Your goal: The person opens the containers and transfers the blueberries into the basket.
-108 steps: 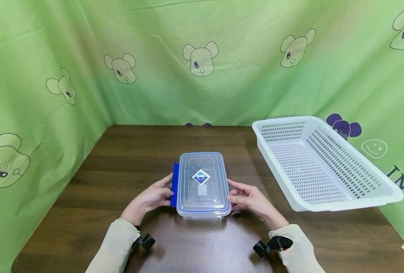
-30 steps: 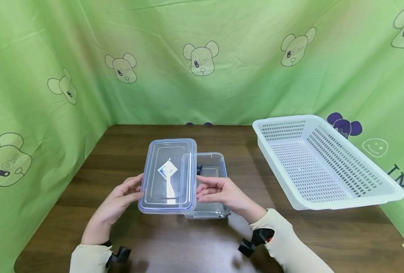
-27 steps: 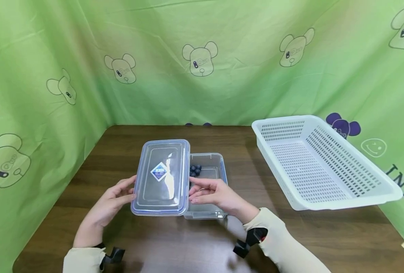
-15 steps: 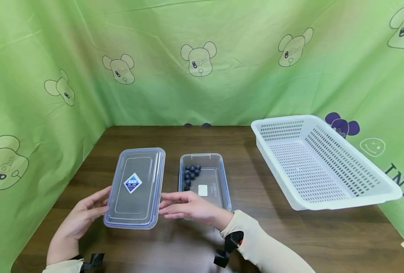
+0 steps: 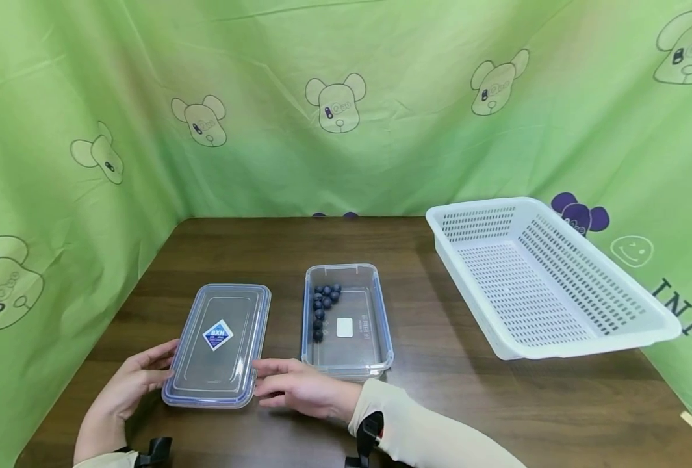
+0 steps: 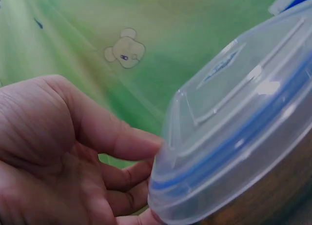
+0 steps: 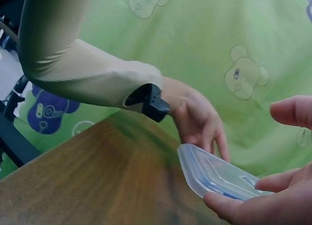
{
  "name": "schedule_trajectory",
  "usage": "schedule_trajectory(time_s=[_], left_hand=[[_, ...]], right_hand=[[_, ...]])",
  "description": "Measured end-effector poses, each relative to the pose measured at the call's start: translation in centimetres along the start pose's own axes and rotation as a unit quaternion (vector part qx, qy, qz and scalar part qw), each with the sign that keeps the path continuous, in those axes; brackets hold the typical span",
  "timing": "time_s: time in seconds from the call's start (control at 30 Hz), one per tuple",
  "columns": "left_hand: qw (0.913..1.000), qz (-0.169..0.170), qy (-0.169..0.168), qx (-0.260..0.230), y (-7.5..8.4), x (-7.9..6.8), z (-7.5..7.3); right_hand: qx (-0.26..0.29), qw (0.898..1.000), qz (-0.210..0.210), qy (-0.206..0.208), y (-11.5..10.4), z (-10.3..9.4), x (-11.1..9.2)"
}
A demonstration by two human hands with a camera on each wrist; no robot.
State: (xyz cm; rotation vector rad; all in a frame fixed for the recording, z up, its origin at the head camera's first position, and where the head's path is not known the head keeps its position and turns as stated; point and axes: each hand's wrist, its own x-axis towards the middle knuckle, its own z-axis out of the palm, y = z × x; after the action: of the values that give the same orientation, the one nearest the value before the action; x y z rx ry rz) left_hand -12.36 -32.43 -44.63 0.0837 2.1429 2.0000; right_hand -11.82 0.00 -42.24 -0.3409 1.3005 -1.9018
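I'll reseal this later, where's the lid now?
In the head view, the lid is left of the open container, between left hand and right hand.

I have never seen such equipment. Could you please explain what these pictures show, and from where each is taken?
There is no robot: a person works bare-handed. The wide picture is taken from the head, looking down; the two closer ones, from each wrist. The left hand holds a clear, blue-rimmed lid by its edge; the right hand is at the opposite edge, perhaps only touching it. On the wooden table stand an open box, with dark blue berries inside, and a white basket.
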Motion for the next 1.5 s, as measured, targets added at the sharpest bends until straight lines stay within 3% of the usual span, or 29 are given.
schedule_trajectory(time_s=[0.1,0.27,0.53,0.73,0.93,1.07,1.23,1.37,1.5], left_hand=[[0.997,-0.039,0.015,0.065,0.1,0.2,0.3],[0.9847,-0.086,0.018,0.151,0.6,0.5,0.9],[0.9617,-0.061,0.032,0.265,1.5,1.1,1.9],[0.9491,-0.054,0.024,0.31,2.0,1.4,2.6],[0.9368,-0.06,0.044,0.342,3.5,1.7,3.3],[0.9432,-0.042,0.067,0.322,4.8,2.0,4.5],[0.9678,0.004,0.072,0.241,6.0,2.7,7.1],[0.9864,0.048,0.041,0.152,6.2,3.5,9.6],[0.995,0.053,-0.015,0.083,5.9,4.8,12.0]], right_hand=[[0.032,0.999,0.007,0.02,0.6,0.3,0.5],[0.054,0.998,0.004,0.034,1.0,0.7,0.8],[0.034,0.999,0.005,0.009,1.0,0.6,1.0],[0.002,1.0,0.022,-0.005,0.2,0.3,0.7],[-0.042,0.999,0.016,-0.03,-1.9,-0.3,-0.3],[-0.077,0.996,0.012,-0.047,-3.6,-1.2,-0.9],[-0.15,0.986,0.006,-0.077,-6.0,-2.5,-2.0],[-0.203,0.974,-0.024,-0.095,-8.5,-3.9,-2.8],[-0.243,0.963,-0.067,-0.099,-11.3,-5.8,-3.2]])
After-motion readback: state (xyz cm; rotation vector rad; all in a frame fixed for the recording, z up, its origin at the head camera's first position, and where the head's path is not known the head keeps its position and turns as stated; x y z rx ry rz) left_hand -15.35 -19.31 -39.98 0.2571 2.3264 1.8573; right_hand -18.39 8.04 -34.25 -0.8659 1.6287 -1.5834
